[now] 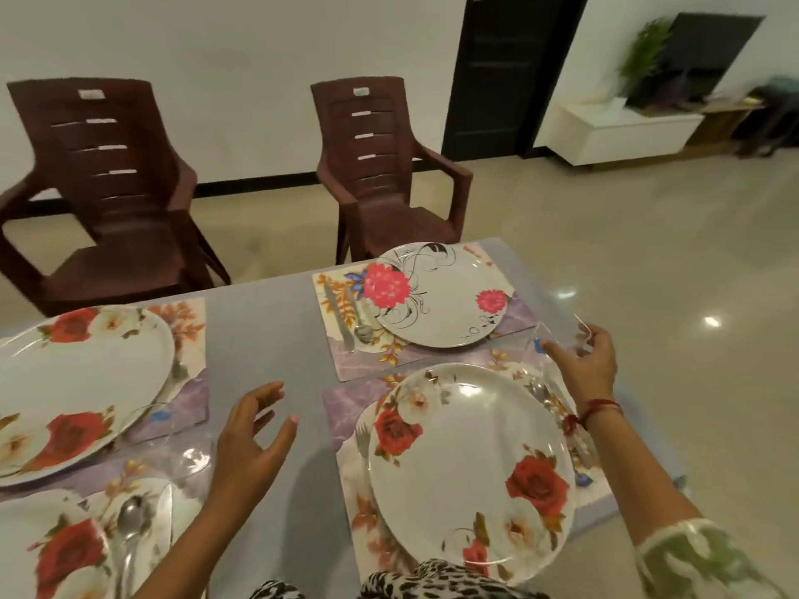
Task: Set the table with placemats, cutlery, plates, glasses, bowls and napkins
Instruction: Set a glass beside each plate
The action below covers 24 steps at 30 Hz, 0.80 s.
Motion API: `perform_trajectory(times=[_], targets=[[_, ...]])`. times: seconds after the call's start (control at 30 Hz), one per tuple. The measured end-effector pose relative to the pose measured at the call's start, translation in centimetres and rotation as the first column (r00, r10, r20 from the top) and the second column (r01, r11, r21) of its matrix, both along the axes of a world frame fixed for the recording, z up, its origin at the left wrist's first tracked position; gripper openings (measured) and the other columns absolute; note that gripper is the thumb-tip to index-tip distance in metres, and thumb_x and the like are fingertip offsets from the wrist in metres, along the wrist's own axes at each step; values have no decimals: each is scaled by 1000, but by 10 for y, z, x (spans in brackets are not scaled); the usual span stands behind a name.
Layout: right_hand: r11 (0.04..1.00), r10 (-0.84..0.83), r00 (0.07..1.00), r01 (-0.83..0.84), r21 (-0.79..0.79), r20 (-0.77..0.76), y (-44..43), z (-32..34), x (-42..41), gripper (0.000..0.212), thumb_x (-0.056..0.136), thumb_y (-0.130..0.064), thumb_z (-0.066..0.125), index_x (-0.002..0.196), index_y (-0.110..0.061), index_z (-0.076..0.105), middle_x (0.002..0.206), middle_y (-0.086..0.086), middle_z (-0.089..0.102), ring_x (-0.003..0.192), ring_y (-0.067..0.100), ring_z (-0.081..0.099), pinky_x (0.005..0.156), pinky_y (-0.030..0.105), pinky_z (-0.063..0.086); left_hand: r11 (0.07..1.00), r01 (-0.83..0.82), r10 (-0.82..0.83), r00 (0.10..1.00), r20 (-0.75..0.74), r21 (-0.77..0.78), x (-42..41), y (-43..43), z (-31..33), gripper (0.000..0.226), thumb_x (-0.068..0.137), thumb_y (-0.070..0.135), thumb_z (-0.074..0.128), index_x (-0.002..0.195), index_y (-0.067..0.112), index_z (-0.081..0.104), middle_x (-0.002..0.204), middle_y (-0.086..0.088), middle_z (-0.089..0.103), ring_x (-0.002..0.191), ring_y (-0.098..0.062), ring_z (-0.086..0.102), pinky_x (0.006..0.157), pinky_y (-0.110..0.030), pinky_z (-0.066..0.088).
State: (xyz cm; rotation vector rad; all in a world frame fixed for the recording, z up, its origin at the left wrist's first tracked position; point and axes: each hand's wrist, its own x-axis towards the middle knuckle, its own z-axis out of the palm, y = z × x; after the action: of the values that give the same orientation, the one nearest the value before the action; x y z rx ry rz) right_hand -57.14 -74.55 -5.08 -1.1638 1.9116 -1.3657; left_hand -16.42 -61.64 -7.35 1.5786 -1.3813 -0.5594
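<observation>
Glossy round plate, clear glass

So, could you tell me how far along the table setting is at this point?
Done: four placemats carry plates, with cutlery beside them. In hand: the right hand grips a clear glass near the right edge of the table; the left hand hovers open. Left: no bowls or napkins show.

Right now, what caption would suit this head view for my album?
Right hand holds a glass beside the pink-flowered plate; left hand open above the table.
</observation>
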Motion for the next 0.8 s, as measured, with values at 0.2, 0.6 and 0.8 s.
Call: perform_trajectory(times=[0.2,0.6,0.8], targets=[[998,15,999,-12,59,-52,-39,-19,-25,66,68,-20,82,123,-12,48,127,14,47,101,23,51,88,31,44,997,24,-25,1000,11,80,-23,-10,0,46,83,7,68,106,43,49,113,6,56,102,1,56,88,-21,45],[997,40,997,-35,70,-70,-57,-44,-21,70,69,-30,81,126,-15,45,125,9,44,101,20,48,93,36,46,992,14,-20,999,45,128,-23,-13,6,37,84,4,65,116,19,53,119,-4,56,106,-16,55,90,-30,45],[990,71,993,-58,126,-93,-41,-30,-20,94,70,-33,81,144,-17,26,144,11,29,132,28,33,109,42,32,990,5,-13,998,59,144,-14,-5,8,36,85,7,64,117,21,52,123,-8,57,108,-16,55,91,-33,46]])
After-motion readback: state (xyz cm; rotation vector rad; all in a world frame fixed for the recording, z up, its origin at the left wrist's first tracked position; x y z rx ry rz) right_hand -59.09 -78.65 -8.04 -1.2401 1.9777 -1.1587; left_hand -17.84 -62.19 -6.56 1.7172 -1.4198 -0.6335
